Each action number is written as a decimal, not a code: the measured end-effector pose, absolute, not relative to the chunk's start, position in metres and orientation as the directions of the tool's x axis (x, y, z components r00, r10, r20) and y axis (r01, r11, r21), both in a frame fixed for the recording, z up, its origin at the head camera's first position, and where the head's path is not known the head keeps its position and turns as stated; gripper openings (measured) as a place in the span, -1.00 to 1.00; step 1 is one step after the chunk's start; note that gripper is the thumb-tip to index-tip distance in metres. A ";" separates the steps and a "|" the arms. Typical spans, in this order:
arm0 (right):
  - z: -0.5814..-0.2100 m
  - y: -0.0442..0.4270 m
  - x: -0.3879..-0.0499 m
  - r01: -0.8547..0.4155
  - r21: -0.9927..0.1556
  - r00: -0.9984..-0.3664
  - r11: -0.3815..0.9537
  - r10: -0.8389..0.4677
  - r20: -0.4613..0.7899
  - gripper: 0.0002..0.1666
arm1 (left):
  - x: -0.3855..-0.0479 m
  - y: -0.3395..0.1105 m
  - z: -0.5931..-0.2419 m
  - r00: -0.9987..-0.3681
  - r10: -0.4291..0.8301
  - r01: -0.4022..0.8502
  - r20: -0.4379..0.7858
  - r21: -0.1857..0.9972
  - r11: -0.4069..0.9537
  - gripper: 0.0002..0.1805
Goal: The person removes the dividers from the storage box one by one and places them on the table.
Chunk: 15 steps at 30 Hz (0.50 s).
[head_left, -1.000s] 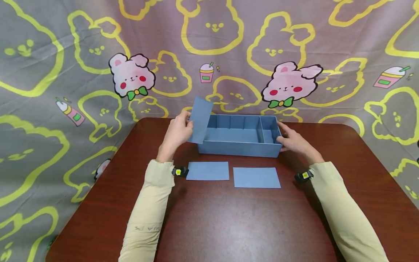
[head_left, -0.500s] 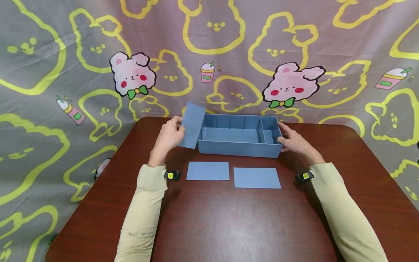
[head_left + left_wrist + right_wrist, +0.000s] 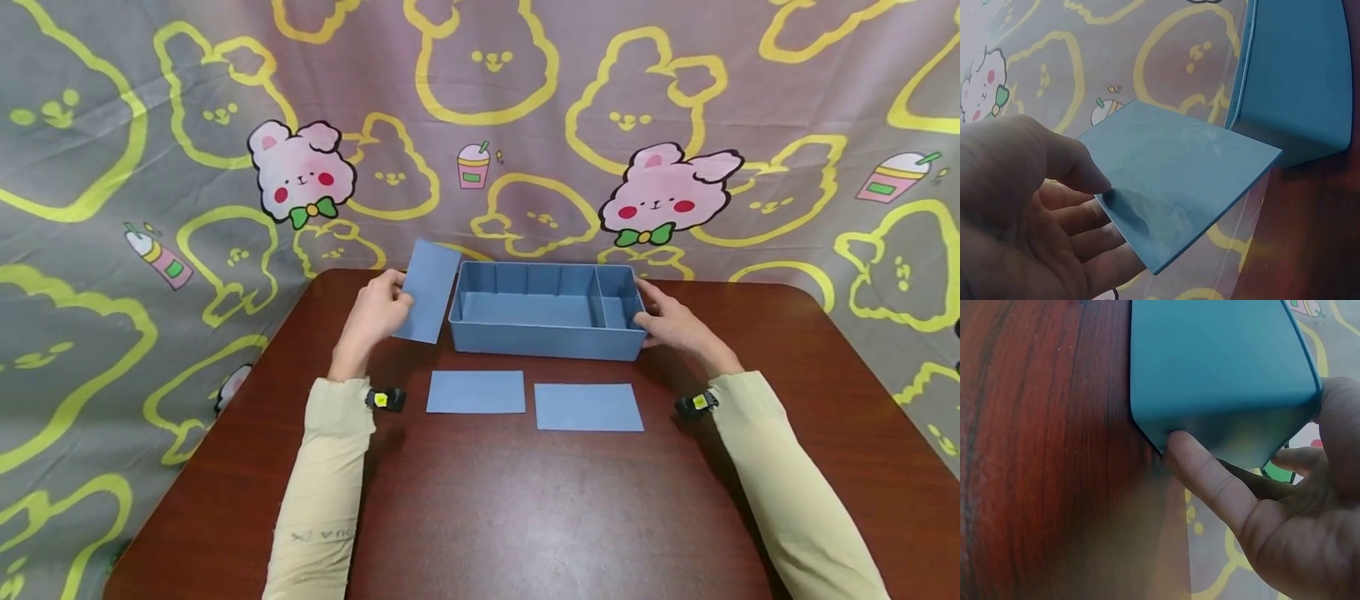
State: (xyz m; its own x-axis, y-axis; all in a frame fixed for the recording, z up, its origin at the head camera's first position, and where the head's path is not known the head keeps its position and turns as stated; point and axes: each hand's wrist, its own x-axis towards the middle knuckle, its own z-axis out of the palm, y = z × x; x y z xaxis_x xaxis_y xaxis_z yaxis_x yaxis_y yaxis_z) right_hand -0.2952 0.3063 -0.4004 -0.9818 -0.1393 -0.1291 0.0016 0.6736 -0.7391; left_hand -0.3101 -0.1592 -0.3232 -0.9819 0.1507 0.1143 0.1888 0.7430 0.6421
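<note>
Head view: my left hand (image 3: 373,310) holds a thin blue panel (image 3: 429,293) by its left edge, raised and tilted, just beside the left end of the blue box (image 3: 547,342). The box stands upright and open-topped toward the rear of the brown counter (image 3: 540,517), divided into one long compartment and a narrower one at its right end. My right hand (image 3: 675,325) is at that right end, thumb at the near corner of the rim, fingers along the outside. Two further panels lie flat in front of the box, a left flat panel (image 3: 476,392) and a right flat panel (image 3: 588,407), near each other with a narrow strip of counter between. A patterned cloth (image 3: 525,125) hangs behind. Both my arms are in pale sleeves (image 3: 318,492). Left wrist view: the held panel is pinched at one edge, thumb on the face toward the camera, the other fingers behind it; a corner overlaps the box in sight, and whether they touch I cannot tell. Right wrist view: one finger lies extended with its tip against the lower part of the box's end wall; the thumb is at the rim, its tip hidden.
</note>
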 end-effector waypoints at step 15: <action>-0.400 0.307 -0.296 0.013 -0.733 -0.981 0.680 -0.133 -0.140 -0.09 | -0.319 -0.172 -0.335 -0.988 0.152 0.120 0.009 0.661 0.740 -0.52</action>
